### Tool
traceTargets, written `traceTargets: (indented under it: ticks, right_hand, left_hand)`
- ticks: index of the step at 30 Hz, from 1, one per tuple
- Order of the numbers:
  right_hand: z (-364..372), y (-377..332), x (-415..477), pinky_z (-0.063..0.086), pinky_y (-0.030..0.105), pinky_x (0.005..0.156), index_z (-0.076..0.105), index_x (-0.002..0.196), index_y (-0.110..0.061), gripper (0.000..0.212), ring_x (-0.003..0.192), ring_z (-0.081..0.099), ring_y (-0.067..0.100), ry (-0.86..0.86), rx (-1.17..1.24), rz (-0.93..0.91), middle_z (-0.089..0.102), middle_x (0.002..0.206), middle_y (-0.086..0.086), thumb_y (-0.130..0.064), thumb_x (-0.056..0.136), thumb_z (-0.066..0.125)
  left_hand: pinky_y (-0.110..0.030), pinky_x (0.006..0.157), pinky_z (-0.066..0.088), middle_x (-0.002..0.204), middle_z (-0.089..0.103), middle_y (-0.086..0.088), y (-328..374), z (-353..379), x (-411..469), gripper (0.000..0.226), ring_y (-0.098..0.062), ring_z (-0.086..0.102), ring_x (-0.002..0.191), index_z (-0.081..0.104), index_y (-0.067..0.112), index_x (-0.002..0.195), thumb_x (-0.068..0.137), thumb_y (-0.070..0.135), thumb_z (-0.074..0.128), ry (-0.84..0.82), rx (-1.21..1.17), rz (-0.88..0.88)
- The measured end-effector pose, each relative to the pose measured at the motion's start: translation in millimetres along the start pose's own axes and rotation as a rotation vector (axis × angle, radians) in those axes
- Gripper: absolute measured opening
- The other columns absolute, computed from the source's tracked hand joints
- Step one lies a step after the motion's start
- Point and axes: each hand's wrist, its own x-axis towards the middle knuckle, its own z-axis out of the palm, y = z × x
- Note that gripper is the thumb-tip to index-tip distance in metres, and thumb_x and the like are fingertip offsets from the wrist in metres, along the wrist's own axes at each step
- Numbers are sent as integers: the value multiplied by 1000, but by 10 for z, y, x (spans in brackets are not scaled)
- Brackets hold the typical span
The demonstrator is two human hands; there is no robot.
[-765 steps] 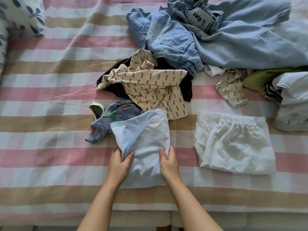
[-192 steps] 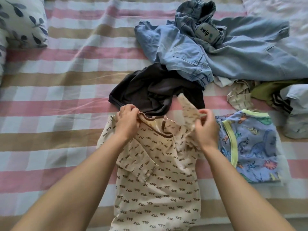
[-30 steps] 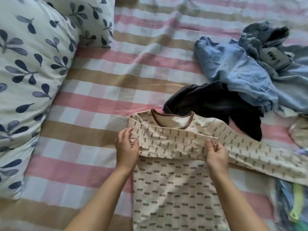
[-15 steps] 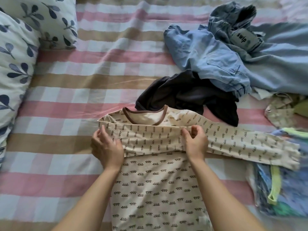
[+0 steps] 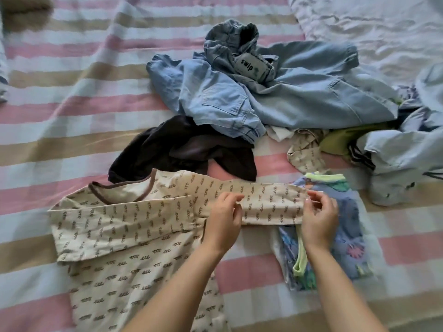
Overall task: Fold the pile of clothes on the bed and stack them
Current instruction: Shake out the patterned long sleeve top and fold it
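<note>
Shirt (image 5: 134, 236): cream with little brown squiggles, flat on the bed (image 5: 72, 130), collar at the far end, one sleeve laid across the chest.
Loose sleeve (image 5: 268, 202): stretched out to the right, cuff end lying over the folded dinosaur-print piece (image 5: 347, 248).
Left hand (image 5: 223, 221): grip clamped on the loose sleeve close to the shoulder, thumb and fingers pinching the fabric.
Right hand (image 5: 318, 219): grip pinched on the cuff end, right above the dinosaur-print piece.
Step in hand: most likely bringing this second sleeve in across the chest.
How to do it well: treat the left pinch as the hinge and keep it put on the shoulder line. Carry the cuff over with the sleeve taut and flat, then land it square on top of the other sleeve. Aim for a straight side edge, no bunching at the armpit.
Watch out: lift the cuff rather than drag it, otherwise good chance of messing up the dinosaur-print piece underneath.
Rest of the pile: jeans (image 5: 275, 99) heaped further back, dark top (image 5: 182, 149) crumpled right up against the collar, more bits off to the right, none folded yet.
Progress: early days, by the look of it.
</note>
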Motion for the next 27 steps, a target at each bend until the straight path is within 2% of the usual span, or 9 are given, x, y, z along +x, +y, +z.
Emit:
traceTargets:
  ticks: [2, 5, 9, 12, 15, 17, 20, 23, 27]
  right_hand:
    - [-113, 148, 108, 38, 23, 82, 63, 105, -1, 20, 100, 51, 31, -3, -34, 60, 53, 109, 20, -5, 86, 59]
    - [-189, 273, 180, 42, 35, 91, 59, 114, -6, 33, 106, 48, 29, -57, -70, 140, 50, 116, 15, -16, 84, 66]
    - [-215, 318, 217, 42, 27, 75, 55, 118, -11, 39, 92, 55, 20, -78, 53, 187, 55, 103, 4, -21, 83, 68]
    - [-222, 288, 231, 51, 33, 73, 55, 117, -10, 37, 87, 62, 20, -142, 165, 307, 66, 99, 7, -15, 83, 67]
    - [-261, 110, 128, 53, 18, 70, 61, 106, -14, 25, 83, 65, 11, -193, 386, 314, 68, 93, 0, -10, 82, 68]
    - [-252, -111, -50, 54, 18, 66, 64, 95, -19, 18, 81, 67, 12, -325, 567, 261, 70, 86, -1, -5, 83, 66]
    - [-189, -447, -376, 56, 30, 73, 63, 96, -15, 25, 86, 68, 18, -517, 770, 213, 71, 89, 8, 6, 83, 61]
    - [-78, -805, -670, 54, 21, 72, 57, 108, -19, 35, 92, 68, 15, -661, 847, 125, 71, 94, 5, 3, 81, 56]
    - [184, -1199, -1018, 53, 24, 70, 59, 104, -20, 29, 81, 66, 16, -727, 831, 36, 70, 82, 3, -5, 81, 54]
  left_hand:
    - [-28, 85, 46, 106, 58, -6, 132, 224, 69, 26, -18, 56, 95, 61, 4, 111, 88, -1, 50, -62, -17, -23]
    - [-27, 87, 46, 105, 60, -8, 314, 504, 130, 24, -17, 57, 95, 61, 4, 109, 88, 1, 52, -145, -77, -52]
    - [-17, 82, 47, 104, 63, -5, 528, 748, 177, 20, -6, 58, 89, 62, 6, 109, 91, 7, 53, -198, -246, -163]
    - [-3, 73, 42, 101, 62, -1, 622, 795, 190, 24, 3, 55, 83, 60, 6, 112, 90, 5, 52, -237, -313, -229]
    - [-19, 80, 49, 104, 63, -8, 705, 726, 167, 25, -13, 60, 93, 58, 4, 114, 91, 10, 54, -284, -473, -322]
    - [-35, 84, 50, 104, 65, -16, 765, 590, 139, 23, -24, 62, 96, 58, 0, 111, 92, 12, 54, -292, -614, -369]
    - [-36, 70, 48, 82, 61, -19, 770, 251, 74, 16, -22, 60, 75, 56, -5, 93, 90, 10, 57, -175, -707, -354]
    - [-39, 67, 49, 81, 59, -27, 621, -264, -24, 17, -28, 58, 73, 54, -14, 91, 89, 3, 55, 3, -738, -362]
    - [-37, 67, 54, 80, 67, -17, 279, -1108, -230, 15, -25, 65, 74, 66, 1, 87, 89, 12, 56, 199, -744, -358]
